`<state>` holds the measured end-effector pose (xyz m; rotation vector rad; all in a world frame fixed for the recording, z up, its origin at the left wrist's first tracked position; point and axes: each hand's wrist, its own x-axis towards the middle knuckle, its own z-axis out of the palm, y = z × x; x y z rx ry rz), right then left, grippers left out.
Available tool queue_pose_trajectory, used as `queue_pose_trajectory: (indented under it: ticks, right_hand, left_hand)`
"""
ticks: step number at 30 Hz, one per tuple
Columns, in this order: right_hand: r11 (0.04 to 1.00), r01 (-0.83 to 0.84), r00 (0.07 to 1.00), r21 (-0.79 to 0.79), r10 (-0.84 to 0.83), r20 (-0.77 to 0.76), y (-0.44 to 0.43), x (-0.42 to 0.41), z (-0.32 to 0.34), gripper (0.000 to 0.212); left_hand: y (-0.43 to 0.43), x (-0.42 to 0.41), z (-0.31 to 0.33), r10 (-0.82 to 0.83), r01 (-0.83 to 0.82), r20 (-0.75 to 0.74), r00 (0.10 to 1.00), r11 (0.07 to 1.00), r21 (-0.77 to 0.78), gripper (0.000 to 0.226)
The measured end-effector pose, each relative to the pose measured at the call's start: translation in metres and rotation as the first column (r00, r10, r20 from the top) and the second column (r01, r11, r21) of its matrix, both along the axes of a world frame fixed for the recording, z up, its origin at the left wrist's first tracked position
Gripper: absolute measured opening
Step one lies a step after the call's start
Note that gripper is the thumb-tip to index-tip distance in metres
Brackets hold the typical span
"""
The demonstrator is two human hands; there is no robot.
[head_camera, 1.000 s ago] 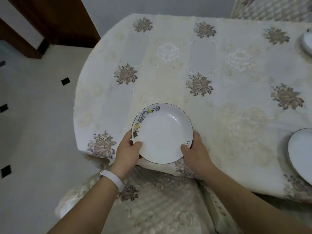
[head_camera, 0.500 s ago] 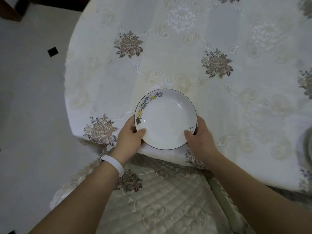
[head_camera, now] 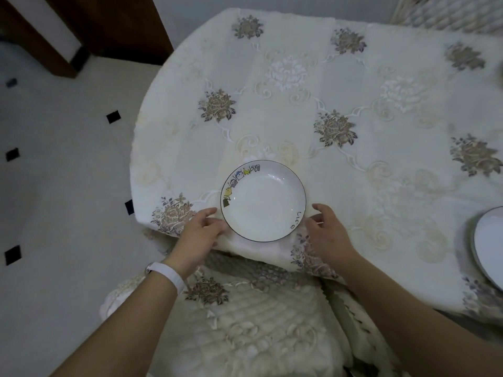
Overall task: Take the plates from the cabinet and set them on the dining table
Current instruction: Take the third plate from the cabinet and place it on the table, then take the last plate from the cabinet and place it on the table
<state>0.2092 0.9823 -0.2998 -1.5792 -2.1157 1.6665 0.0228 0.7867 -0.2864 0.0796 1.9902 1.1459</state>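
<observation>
A white deep plate (head_camera: 263, 201) with a dark rim and small cartoon drawings on its left edge lies flat on the dining table (head_camera: 313, 110) near the front edge. My left hand (head_camera: 201, 232) hovers just left of the plate with relaxed fingers, apart from the rim. To the plate's right, my right hand (head_camera: 325, 232) is likewise loose and holds nothing. A white band sits on my left wrist.
A second white plate (head_camera: 490, 240) lies at the table's right edge, partly cut off. A quilted chair seat (head_camera: 239, 322) stands below the table's front edge. Another chair back (head_camera: 449, 12) shows at the top right. Tiled floor and a dark wooden door frame are at left.
Both hands have let go of the plate and drawn back a little from its rim. The plate now rests on the tablecloth. The camera has tilted up again.
</observation>
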Motion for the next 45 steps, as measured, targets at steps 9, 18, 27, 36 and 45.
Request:
queue_pose_trajectory:
  ticks: [9, 18, 27, 36, 45]
  right_hand:
    - [0.942, -0.256, 0.952, 0.216, 0.284, -0.109, 0.014, 0.028, 0.074, 0.043]
    - [0.556, -0.649, 0.632, 0.52, 0.774, -0.038, -0.021, 0.024, 0.151, 0.047]
    - [0.039, -0.713, 0.244, 0.7, 0.95, 0.195, -0.131, -0.022, 0.184, 0.052]
    - [-0.24, -0.688, 0.06, 0.685, 0.922, 0.383, -0.278, -0.07, 0.186, 0.056]
    - [-0.41, -0.642, -0.08, 0.648, 0.876, 0.475, -0.471, -0.116, 0.181, 0.063]
  left_hand:
    - [-0.04, 0.062, 0.079, 0.074, -0.072, -0.293, 0.953, 0.997, 0.018, 0.039]
    - [-0.102, 0.122, 0.151, -0.262, 0.026, -0.741, 0.618, 0.949, -0.314, 0.041]
    - [-0.218, 0.147, 0.173, -0.219, -0.244, -0.814, 0.537, 0.884, -0.399, 0.05]
    - [-0.36, 0.147, 0.155, -0.144, -0.361, -0.809, 0.57, 0.841, -0.403, 0.058]
    - [-0.536, 0.141, 0.138, -0.054, -0.488, -0.833, 0.55, 0.79, -0.373, 0.048]
